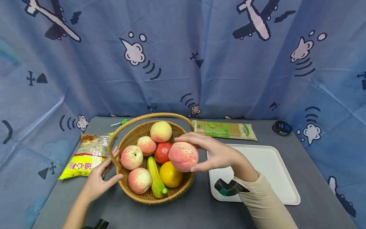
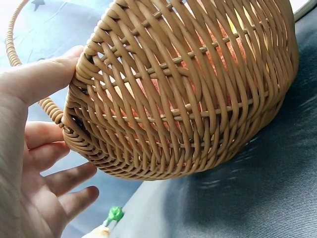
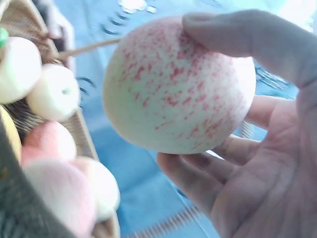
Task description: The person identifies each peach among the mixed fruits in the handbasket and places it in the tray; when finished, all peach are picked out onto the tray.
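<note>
Person's right hand lifts a peach above a fruit basket

A patterned blue curtain (image 1: 171, 73) hangs behind a grey table (image 1: 200, 211). On it sits a round wicker basket (image 1: 150, 201) with a tall handle; right of it lies a white tray (image 1: 274, 175), left a yellow bag (image 1: 85, 156), and behind the tray a long packet (image 1: 226, 129).

The left hand (image 1: 98, 182), fingers loosely spread, touches the basket's rim beside the handle. The right hand (image 1: 215, 152) grips a peach (image 1: 184, 156) between thumb and fingers, over the basket's right edge.

Inside are four other peaches (image 1: 140, 180), a banana (image 1: 155, 176), an orange (image 1: 171, 175) and a red fruit (image 1: 162, 152).

The held peach looks smooth and wide, so a loosened grip could let it slip and roll. Brushing the handle might knock it free. Uneven pressure from the left hand could tip the basket and spill fruit.
</note>
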`<state>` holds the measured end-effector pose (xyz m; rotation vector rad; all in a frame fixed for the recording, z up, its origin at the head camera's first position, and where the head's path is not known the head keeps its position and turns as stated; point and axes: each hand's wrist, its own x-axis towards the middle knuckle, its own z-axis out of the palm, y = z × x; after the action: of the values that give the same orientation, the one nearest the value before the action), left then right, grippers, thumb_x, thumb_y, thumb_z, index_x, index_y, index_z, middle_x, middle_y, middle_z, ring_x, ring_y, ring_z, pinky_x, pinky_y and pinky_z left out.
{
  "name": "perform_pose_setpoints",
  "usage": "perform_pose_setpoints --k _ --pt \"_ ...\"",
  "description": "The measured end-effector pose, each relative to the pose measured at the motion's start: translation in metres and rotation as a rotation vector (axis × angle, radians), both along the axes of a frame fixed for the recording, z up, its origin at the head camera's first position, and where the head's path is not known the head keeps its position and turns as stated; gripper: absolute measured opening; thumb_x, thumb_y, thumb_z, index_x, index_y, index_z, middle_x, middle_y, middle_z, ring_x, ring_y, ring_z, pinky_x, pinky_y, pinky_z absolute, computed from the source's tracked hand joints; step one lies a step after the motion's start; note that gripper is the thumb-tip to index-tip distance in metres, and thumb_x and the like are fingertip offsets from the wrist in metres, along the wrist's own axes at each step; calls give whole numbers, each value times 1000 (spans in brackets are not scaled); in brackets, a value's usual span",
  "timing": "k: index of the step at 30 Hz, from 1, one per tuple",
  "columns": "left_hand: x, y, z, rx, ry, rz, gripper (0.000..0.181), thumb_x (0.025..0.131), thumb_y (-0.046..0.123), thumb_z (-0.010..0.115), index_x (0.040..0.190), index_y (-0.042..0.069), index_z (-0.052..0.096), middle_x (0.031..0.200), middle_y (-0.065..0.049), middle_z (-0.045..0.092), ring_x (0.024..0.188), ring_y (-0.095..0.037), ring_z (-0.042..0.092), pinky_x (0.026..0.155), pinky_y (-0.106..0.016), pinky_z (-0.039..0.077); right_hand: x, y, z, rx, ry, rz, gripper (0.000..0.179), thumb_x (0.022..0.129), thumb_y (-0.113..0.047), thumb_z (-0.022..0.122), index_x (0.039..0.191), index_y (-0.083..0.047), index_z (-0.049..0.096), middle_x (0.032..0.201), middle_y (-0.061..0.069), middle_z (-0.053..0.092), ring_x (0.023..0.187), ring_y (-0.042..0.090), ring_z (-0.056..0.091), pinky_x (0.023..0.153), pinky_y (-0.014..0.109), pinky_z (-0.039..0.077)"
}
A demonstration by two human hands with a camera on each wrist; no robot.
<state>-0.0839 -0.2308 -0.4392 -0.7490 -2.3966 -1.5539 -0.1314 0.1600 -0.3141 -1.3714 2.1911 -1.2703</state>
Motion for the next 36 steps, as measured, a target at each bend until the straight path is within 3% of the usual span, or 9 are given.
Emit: perform_pose_setpoints --k 5,9,16,22,25,32,36 --pt "0 0 1 -7 -19 6 77 75 -13 70 143 -4 36 151 -26 28 135 0 36 106 -9 35 8 49 -9 -70 -111 -138 79 77 1 74 146 -10 35 144 8 41 126 17 47 101 30 49" --pt "1 1 2 -8 -37 7 78 75 -14 69 144 -4 35 151 -25 28 135 1 35 106 -9 35 4 82 -28 -74 -123 -278 80 78 4 72 147 -10 34 139 7 45 121 11 51 98 24 50" --pt "1 2 3 18 -13 -9 78 73 -16 69 143 -6 35 150 -28 27 137 -2 34 107 -10 34 -13 118 -87 -97 -240 -473 72 82 1 70 145 -2 34 137 16 44 114 3 53 92 15 50" --pt "0 1 3 8 -25 -5 80 72 -16 70 143 -6 35 151 -27 27 137 -3 35 108 -11 34 -25 133 -131 -67 -363 -556 75 82 -4 71 146 0 31 140 21 41 109 1 54 89 15 51" --pt "0 1 3 0 -31 -2 80 72 -15 70 143 -6 35 152 -25 27 137 -3 35 108 -11 34 -28 134 -140 -35 -380 -579 76 83 -8 72 146 -1 31 141 21 41 111 3 54 89 14 50" --pt "0 0 2 -4 -13 -2 80 72 -16 71 143 -5 36 151 -25 28 137 -3 35 107 -10 34 -32 130 -142 32 -374 -624 77 81 -15 75 145 -3 34 141 19 43 122 25 50 92 11 46" --pt "0 1 2 -4 -10 -2 79 72 -15 70 143 -4 36 151 -27 28 137 -3 35 107 -10 34 -36 129 -143 38 -387 -620 77 81 -14 74 145 -2 34 140 20 45 120 26 51 91 14 48"
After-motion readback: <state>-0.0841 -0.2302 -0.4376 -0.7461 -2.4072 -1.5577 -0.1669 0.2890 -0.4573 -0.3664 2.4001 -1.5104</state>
